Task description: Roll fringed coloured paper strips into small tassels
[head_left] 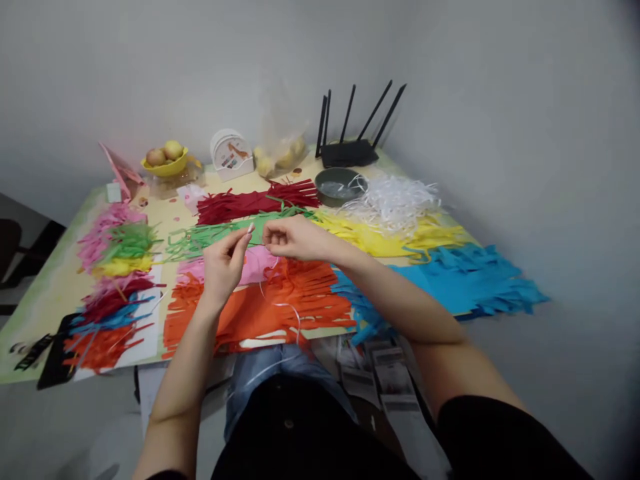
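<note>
**Delicately pinching a white strip above the coloured paper**

Both hands are pinching a thin white paper strip (280, 313), which is trailing down in a loop toward the person's lap. The left hand (225, 263) is closing thumb and forefinger on its upper end; the right hand (295, 238) is nipping it just beside. It looks feather-light, limp and easy to tear or crease, so holding near the end with fingertips seems best. Beneath the hands, orange fringed paper sheets (280, 303) are lying on the worktop (55, 287), with green strips (200, 237) behind and a heap of white strips (395, 200) well apart, beside the dark round bowl (340, 185).
</note>
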`<state>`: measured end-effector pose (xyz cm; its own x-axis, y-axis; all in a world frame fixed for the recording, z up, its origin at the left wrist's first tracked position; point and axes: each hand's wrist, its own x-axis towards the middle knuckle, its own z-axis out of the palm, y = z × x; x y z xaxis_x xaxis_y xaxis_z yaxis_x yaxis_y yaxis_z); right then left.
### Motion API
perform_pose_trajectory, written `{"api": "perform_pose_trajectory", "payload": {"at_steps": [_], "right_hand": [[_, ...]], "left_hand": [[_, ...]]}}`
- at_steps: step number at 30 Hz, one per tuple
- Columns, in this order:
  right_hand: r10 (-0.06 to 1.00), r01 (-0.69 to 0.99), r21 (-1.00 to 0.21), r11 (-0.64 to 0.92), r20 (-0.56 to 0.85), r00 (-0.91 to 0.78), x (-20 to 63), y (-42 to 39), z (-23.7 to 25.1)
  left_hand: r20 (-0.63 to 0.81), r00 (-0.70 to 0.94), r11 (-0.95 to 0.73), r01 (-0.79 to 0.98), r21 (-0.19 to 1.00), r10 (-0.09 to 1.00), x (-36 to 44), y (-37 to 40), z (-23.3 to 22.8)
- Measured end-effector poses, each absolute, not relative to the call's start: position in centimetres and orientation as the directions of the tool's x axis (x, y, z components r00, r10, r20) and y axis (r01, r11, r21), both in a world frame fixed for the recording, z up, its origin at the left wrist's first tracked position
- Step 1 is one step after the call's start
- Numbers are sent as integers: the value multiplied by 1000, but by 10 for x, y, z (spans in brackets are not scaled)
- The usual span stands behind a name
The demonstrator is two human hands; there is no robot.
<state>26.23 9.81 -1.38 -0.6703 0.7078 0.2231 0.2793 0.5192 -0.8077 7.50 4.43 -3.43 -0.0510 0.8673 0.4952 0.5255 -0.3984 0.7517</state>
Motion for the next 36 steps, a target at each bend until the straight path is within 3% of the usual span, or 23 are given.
{"api": "perform_pose_trajectory", "payload": {"at_steps": [3,5,9,12,15,18,21,24,30,36], "right_hand": [[685,287,-734,615,318,-656,254,87,-10],[690,243,-750,614,362,-627,248,79,-11],[713,11,-916,401,305,-632,237,67,-21],[631,-45,-971,234,186,-753,232,60,-27],[691,15,-945,326,227,-687,229,51,-26],[737,98,-843,529,399,-545,227,42,-23],[650,164,-679,716,562,-511,227,36,-25],[595,180,-592,786,643,-482,228,36,-31],[635,124,-663,738,622,-458,229,45,-37],[728,13,-790,614,560,-395,227,37,-42]], "left_hand": [[438,112,-403,636,658,892,62,27,-34],[386,147,-390,616,685,911,56,17,-34],[289,43,-283,383,879,956,49,-1,-37],[208,-4,-203,193,960,978,45,-12,-40],[207,-16,-201,184,962,978,43,-21,-43],[236,-42,-212,315,925,971,45,-26,-43],[283,-49,-226,478,849,958,47,-31,-44],[285,31,-251,571,782,958,47,-35,-46],[201,245,-305,530,791,948,42,-41,-44],[190,154,-238,408,881,970,39,-41,-48]]}}
